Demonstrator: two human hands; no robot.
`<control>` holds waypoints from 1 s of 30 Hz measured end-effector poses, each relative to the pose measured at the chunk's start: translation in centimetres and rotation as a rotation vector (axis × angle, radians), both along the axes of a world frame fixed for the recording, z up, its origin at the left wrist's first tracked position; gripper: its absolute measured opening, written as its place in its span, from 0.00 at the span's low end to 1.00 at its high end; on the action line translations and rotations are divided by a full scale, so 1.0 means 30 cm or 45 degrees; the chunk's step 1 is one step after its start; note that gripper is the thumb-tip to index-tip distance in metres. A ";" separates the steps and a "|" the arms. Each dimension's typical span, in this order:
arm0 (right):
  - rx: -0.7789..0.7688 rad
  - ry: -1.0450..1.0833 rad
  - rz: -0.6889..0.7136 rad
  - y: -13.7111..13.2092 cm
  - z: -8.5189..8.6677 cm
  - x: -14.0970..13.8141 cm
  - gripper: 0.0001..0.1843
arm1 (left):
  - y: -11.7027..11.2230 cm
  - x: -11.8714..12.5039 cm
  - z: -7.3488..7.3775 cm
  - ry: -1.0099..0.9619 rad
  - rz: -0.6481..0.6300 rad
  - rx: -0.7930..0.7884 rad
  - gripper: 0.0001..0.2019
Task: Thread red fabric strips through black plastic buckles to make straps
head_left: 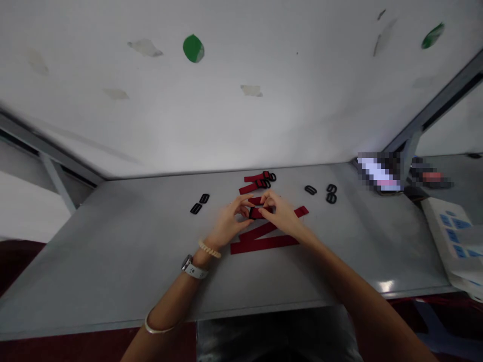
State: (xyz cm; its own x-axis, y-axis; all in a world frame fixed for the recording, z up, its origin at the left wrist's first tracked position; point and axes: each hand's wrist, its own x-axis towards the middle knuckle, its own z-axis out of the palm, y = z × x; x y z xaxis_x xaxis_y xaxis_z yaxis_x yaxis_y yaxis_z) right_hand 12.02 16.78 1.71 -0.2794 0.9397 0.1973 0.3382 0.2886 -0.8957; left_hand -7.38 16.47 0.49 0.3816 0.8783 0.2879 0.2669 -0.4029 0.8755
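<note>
**Red webbing strap point(255, 213) pinched between left hand point(227, 222) and right hand point(279, 212), centre frame**

Fingers point(247, 202) of both hands nearly closed on strap, black plastic slider point(251, 213) at its left end; grip appears meant to steady the piece. Longer red webbing point(264, 242) lies just below on grey table point(113, 251). Red straps with sliders point(256, 182) lie above; loose black sliders point(199, 202) point(324, 193) are set left and right, seemingly within reach.

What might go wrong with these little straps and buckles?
The short red strap and black buckle pinched between the left hand and right hand might slip and fall. The long red strap just below could get tugged out of place. Loose black buckles might get knocked aside.
</note>
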 end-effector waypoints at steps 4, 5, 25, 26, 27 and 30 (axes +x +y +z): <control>-0.043 -0.033 -0.020 -0.014 0.016 -0.017 0.08 | -0.016 0.018 0.016 0.074 0.050 0.038 0.30; -0.052 -0.023 -0.025 -0.017 0.019 -0.022 0.08 | -0.021 0.025 0.023 0.112 0.090 0.066 0.29; 0.110 0.330 0.027 -0.083 -0.053 -0.115 0.33 | -0.072 0.072 0.016 0.058 0.159 0.136 0.29; 0.053 0.416 0.022 -0.078 -0.051 -0.109 0.33 | -0.070 0.070 0.015 0.072 0.174 0.135 0.28; 0.007 0.484 0.018 -0.071 -0.051 -0.102 0.32 | -0.066 0.068 0.015 0.075 0.190 0.124 0.28; -0.123 0.550 0.072 -0.042 -0.052 -0.077 0.29 | -0.050 0.053 0.013 -0.043 0.206 0.024 0.31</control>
State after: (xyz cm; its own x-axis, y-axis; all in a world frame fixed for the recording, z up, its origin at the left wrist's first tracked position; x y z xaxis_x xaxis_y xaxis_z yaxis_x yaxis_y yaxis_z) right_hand 9.71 15.52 0.15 -0.2416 0.9452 0.2197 -0.0872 0.2043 -0.9750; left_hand -5.78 14.98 0.88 0.2255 0.9219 0.3151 0.3003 -0.3734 0.8777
